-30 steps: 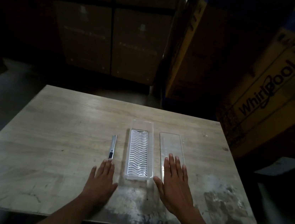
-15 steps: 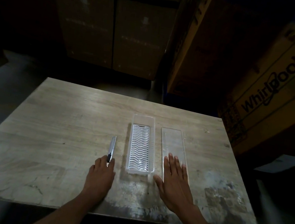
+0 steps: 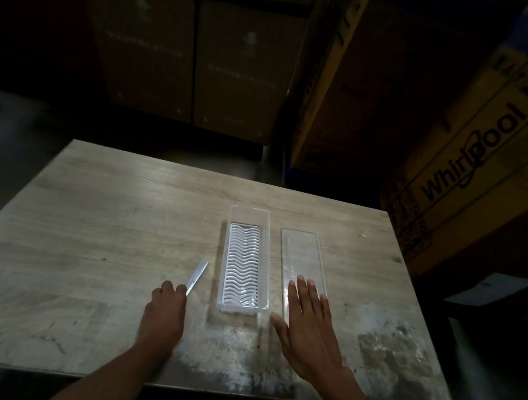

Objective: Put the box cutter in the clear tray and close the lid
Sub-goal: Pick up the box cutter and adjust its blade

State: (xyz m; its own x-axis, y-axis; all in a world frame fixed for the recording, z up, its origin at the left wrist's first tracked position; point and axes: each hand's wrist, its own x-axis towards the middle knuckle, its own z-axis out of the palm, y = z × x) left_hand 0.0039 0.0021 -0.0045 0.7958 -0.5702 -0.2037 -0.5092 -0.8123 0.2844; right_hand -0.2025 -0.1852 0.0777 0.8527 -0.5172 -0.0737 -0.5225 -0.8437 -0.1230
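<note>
Head view: the cutter (image 3: 197,277) is a slim, flat, pale metallic bar, motion-blurred. Its long axis runs diagonally, with the near end at the left hand (image 3: 165,314) and the far end pointing away and to the right, toward the tray (image 3: 251,211). The left hand is closed in a curled grip on the cutter's near end. Whether the far end touches the bench (image 3: 86,228) cannot be determined. The cutter is just left of the tray's near half and outside it. The tray is a long, clear plastic rectangle with upright walls and a white insert of wavy ribs on its floor; its long axis runs away from the person. The lid (image 3: 302,257) is a flat, clear rectangular panel lying on the bench just right of the tray and roughly parallel to it, with a narrow strip of bench between them. The right hand (image 3: 306,331) is open and flat, fingers extended, with its fingertips over the lid's near end and the palm over the bench. The bench is pale wood-grain, worn and blotched along the near edge. Its left half and far strip carry nothing. Large cardboard cartons (image 3: 462,141) stand beyond the far and right edges, one printed "Whirlpool".
</note>
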